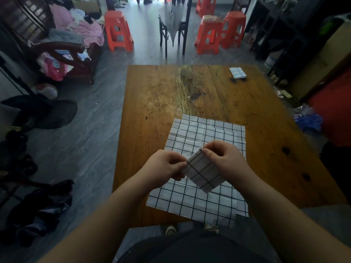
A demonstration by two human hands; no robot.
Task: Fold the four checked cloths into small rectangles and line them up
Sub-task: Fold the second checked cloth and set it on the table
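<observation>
**A:** Which step?

**B:** Looks like cloth two, at the final fold. Left hand (167, 166) and right hand (224, 158) both pinch the small folded cloth (205, 173). It's tilted, held just above the spread cloths (199, 133) at the near end of the desk (161, 92). Each grip is closed on an upper corner and holds nothing else.

**A:** Any done?

**B:** One finished rectangle (237, 73) at the far right corner, well apart.

**A:** Next move?

**B:** My guess is square the edges, carry it across and set it just beside that one, sides parallel. Then lift the top sheet off the pile. Offset edges suggest more than one layer, count unclear.
</observation>
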